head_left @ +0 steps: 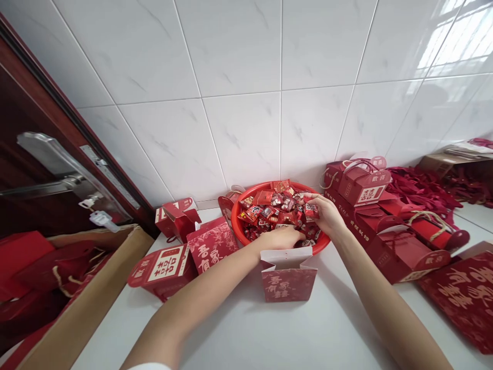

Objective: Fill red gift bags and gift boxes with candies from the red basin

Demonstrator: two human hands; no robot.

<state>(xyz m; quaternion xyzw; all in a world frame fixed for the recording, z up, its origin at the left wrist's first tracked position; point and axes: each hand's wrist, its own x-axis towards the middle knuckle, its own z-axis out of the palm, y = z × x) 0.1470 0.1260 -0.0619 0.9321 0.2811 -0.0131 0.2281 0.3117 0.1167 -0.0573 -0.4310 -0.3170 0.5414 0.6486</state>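
A red plastic basin [238, 232] against the wall is heaped with small red wrapped candies [269, 211]. My left hand [283, 237] reaches into the basin's near side, its fingertips hidden among the candies. At the right side of the basin, my right hand [325, 211] has its thumb and fingers closed around a wrapped candy [311, 210]. Just in front of the basin, below my left hand, an upright red gift box [288, 285] with gold characters stands with its top flaps up.
Red gift boxes [164, 270] stand to the left, beside a cardboard carton [88, 293] of more red boxes. Stacked boxes [365, 185], red ribbons [419, 190] and a flat red bag [462, 293] lie to the right. A door handle [57, 185] is at far left.
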